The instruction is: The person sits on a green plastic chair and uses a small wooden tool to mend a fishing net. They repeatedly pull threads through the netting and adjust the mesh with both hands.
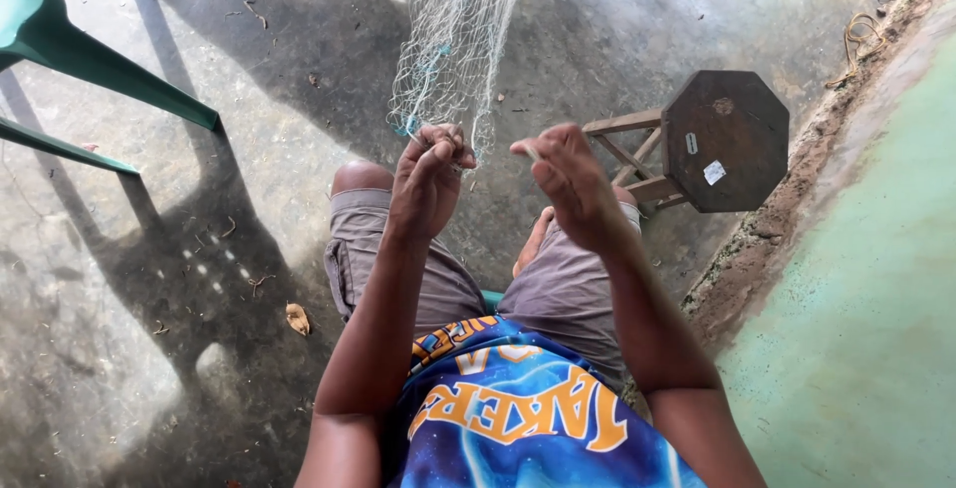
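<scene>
A pale, fine-meshed fishing net (453,40) hangs down from above to just over my knees. My left hand (428,179) is closed on the net's lower edge, fingers pinched around the mesh. My right hand (573,184) is raised beside it, a little to the right, pinching a thin pale thread or small tool between thumb and fingertips; what it holds is too small to tell. I sit with grey shorts over both knees, and a blue and orange shirt shows at the bottom of the view.
A dark octagonal wooden stool (725,139) stands on the concrete floor to my right. Green plastic chair legs (95,65) are at the upper left. A green painted wall (876,299) with a crumbling base runs along the right. Dry leaves lie on the floor.
</scene>
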